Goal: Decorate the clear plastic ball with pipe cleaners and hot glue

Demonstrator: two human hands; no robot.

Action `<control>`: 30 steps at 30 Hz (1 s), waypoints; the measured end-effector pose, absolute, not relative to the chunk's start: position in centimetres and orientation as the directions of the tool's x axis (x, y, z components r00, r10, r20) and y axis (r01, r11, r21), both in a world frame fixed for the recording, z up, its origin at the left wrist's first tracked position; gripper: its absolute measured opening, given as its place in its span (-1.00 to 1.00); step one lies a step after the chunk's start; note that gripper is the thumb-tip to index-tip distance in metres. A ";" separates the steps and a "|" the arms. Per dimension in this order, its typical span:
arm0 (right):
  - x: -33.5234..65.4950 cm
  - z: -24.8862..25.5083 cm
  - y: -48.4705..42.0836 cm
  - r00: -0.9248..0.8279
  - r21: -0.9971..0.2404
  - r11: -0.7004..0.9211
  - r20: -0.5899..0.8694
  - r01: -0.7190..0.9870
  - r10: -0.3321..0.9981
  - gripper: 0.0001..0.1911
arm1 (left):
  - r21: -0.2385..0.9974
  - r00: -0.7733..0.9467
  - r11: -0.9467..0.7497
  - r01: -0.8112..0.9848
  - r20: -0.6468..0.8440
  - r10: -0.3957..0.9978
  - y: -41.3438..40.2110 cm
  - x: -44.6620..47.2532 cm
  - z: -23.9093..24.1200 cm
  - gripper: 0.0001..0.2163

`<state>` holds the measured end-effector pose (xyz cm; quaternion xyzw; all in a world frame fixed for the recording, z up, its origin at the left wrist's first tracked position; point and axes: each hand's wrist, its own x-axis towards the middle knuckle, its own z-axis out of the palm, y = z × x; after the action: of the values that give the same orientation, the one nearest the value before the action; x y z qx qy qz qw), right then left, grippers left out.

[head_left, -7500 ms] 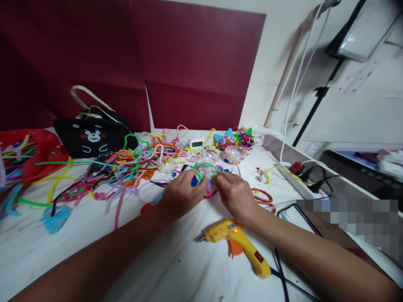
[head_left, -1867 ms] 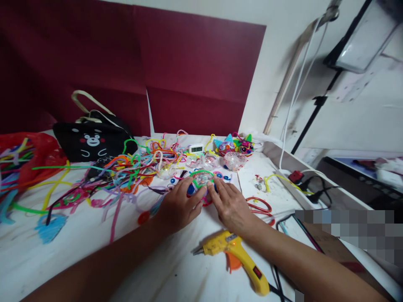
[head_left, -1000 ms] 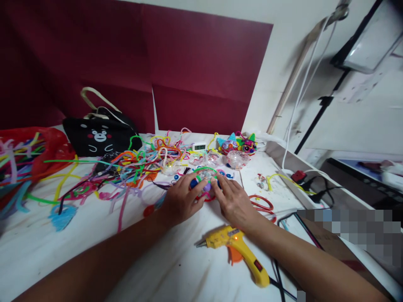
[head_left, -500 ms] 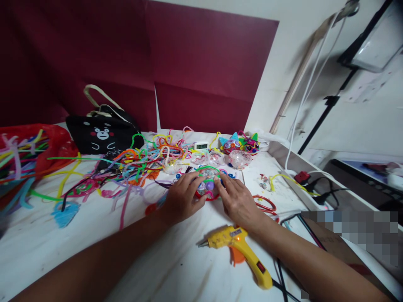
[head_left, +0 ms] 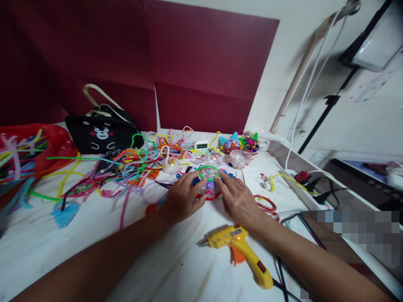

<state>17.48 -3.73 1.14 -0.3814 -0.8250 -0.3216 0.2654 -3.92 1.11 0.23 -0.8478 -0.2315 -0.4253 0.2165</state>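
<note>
Both hands meet at a clear glittery ball (head_left: 208, 175) wrapped in green and red pipe cleaners, resting on the white table (head_left: 94, 235). My left hand (head_left: 184, 197) pinches its left side, fingers curled round it. On the right side my right hand (head_left: 237, 199) presses a purple piece against the ball with its fingertips. A yellow glue gun (head_left: 242, 251) lies just below my right wrist, its light on.
A tangle of coloured pipe cleaners (head_left: 132, 163) spreads left of the hands. Behind it are a black bear bag (head_left: 102, 132), a red bag (head_left: 37, 144), a small clock (head_left: 201, 145), more clear balls (head_left: 239, 158) and a colourful cat-shaped figure (head_left: 241, 142). Cables (head_left: 315, 180) run along the right edge.
The hands stay on the ball and keep shifting their fingers on it. The view has drifted slightly left and down across the frames.
</note>
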 end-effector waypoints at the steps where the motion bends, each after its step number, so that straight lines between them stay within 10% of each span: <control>1: 17.5 1.1 -3.7 -0.561 0.312 0.512 0.690 0.800 0.456 -0.55 | -0.170 0.531 -0.797 0.580 0.820 0.212 1.1 -3.9 0.2 -0.66; 15: 17.3 2.4 -4.2 -0.259 -0.183 0.507 0.687 0.842 0.679 -0.60 | -0.160 0.527 -0.805 0.571 0.823 0.211 1.0 -3.9 0.3 -0.66; 30: 17.2 2.5 -4.4 -0.564 0.269 0.527 0.619 0.806 0.547 -0.55 | -0.167 0.550 -0.804 0.571 0.804 0.224 0.6 -3.6 0.4 -0.61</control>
<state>17.16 -4.36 2.50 -0.4020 -0.8411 -0.2733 0.2373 -3.64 0.57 0.38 -0.8550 -0.2326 -0.4132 0.2100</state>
